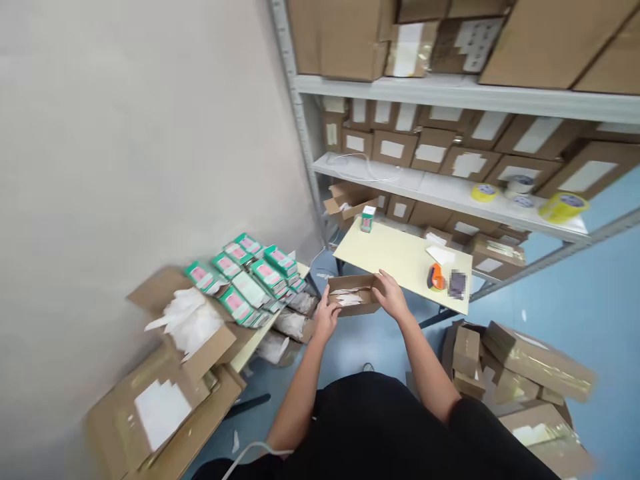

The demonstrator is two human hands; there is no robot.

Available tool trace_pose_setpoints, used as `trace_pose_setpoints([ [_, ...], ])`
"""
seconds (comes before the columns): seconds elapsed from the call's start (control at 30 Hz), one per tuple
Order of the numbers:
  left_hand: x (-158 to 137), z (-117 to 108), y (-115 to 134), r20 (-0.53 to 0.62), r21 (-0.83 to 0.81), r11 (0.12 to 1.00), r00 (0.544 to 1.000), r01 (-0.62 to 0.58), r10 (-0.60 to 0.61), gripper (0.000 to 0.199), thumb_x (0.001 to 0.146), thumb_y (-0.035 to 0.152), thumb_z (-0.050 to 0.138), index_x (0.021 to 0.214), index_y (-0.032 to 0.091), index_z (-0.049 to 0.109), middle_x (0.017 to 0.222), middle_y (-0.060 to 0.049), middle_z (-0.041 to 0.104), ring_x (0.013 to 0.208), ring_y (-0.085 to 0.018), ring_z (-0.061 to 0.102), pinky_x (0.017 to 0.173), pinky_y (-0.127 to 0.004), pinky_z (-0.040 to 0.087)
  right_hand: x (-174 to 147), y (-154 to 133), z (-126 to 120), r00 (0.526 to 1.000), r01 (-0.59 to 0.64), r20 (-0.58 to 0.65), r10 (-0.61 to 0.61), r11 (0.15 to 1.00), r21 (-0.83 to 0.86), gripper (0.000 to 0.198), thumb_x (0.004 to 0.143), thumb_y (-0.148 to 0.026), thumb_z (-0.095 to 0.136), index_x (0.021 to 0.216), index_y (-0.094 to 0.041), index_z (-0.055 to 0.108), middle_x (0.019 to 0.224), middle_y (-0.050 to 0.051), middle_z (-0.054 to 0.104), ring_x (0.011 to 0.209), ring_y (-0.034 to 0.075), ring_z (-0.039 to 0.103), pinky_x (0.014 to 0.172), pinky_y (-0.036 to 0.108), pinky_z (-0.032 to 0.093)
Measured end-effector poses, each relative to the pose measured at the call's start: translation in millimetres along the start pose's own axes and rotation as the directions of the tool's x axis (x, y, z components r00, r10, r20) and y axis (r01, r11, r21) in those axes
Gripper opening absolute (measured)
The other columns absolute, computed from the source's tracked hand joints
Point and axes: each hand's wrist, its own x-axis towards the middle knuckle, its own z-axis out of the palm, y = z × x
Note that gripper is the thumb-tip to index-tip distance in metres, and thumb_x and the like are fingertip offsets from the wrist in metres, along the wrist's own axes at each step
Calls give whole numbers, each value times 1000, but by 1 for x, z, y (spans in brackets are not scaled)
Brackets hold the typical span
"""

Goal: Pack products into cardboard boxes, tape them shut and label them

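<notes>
Between my two hands is an open cardboard box (357, 309), held in front of my body near the close edge of the cream table (390, 250). White paper or packing (349, 297) lies inside it. My left hand (327, 316) grips the box's left end, and my right hand (391, 297) grips its right end. Past the box, a small green and white carton (367, 219) stands upright at the table's far left corner. An orange tape dispenser (437, 277) sits toward the table's right end, with a dark blurred-out item (457, 285) beside it.
Several green and pink cartons (250, 277) are stacked on a left table, beside an open box of white paper (190, 323). Metal shelving (450, 90) with labelled boxes rises behind. Yellow tape rolls (563, 207) rest on a shelf. Cardboard boxes (537, 360) pile up on the right floor.
</notes>
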Motion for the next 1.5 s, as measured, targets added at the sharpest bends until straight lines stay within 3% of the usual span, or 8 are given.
trace_pose_setpoints([
  [0.23, 97, 75, 53, 174, -100, 987, 974, -128, 144, 19, 96, 16, 59, 98, 22, 77, 176, -7, 20, 145, -30, 53, 114, -45, 51, 4, 74, -63, 969, -184, -160, 185, 983, 27, 52, 96, -36, 57, 146, -23, 60, 159, 13, 51, 147, 29, 49, 125, 51, 40],
  [0.5, 204, 141, 47, 251, -175, 964, 937, -202, 242, 18, 92, 13, 61, 94, 22, 76, 171, -7, 34, 149, -27, 48, 118, -41, 48, 39, 124, -75, 915, -324, -232, 331, 944, 69, 55, 95, -37, 59, 148, -23, 59, 161, 13, 48, 150, 31, 45, 125, 52, 38],
  [0.9, 399, 183, -4, 523, -198, 965, 814, -172, 253, 23, 91, 11, 61, 105, 21, 75, 176, -4, 22, 153, -28, 42, 121, -41, 44, 213, 165, -34, 846, -454, -263, 463, 886, 96, 58, 91, -36, 62, 147, -23, 59, 160, 14, 50, 151, 30, 44, 124, 51, 38],
  [1.0, 432, 189, -15, 655, -143, 979, 728, -143, 202, 38, 85, 7, 69, 121, 17, 72, 175, -13, 21, 154, -34, 38, 120, -45, 43, 265, 172, -11, 838, -458, -260, 480, 877, 142, 58, 89, -37, 65, 145, -21, 62, 158, 15, 52, 150, 32, 44, 126, 52, 35],
  [1.13, 454, 187, -25, 689, -176, 978, 696, -110, 202, 53, 81, 12, 77, 133, 17, 69, 176, -16, 16, 154, -39, 37, 122, -49, 41, 318, 182, 21, 782, -515, -191, 593, 789, 336, 60, 88, -44, 68, 145, -25, 62, 157, 12, 55, 142, 33, 54, 119, 51, 44],
  [1.2, 465, 182, -31, 649, -240, 964, 720, -114, 247, 53, 80, 13, 77, 133, 20, 69, 175, -14, 23, 153, -36, 40, 122, -49, 41, 340, 187, 37, 730, -552, -132, 671, 692, 466, 59, 89, -47, 68, 144, -26, 64, 154, 11, 59, 138, 32, 58, 117, 49, 47],
  [1.37, 518, 174, -48, 412, -281, 956, 888, -89, 203, 45, 89, 12, 61, 132, 23, 68, 152, -12, 57, 144, -29, 53, 122, -47, 42, 391, 203, 75, 590, -619, 51, 806, 411, 669, 52, 88, -47, 69, 135, -26, 69, 155, 8, 58, 144, 30, 52, 120, 49, 43],
  [1.5, 573, 175, -62, 318, -288, 957, 941, -24, 119, 54, 91, 17, 60, 144, 20, 58, 151, -15, 57, 143, -31, 53, 122, -47, 42, 426, 206, 100, 512, -612, 170, 842, 219, 760, 46, 96, -43, 60, 137, -23, 67, 162, 11, 50, 148, 26, 49, 118, 44, 44],
])
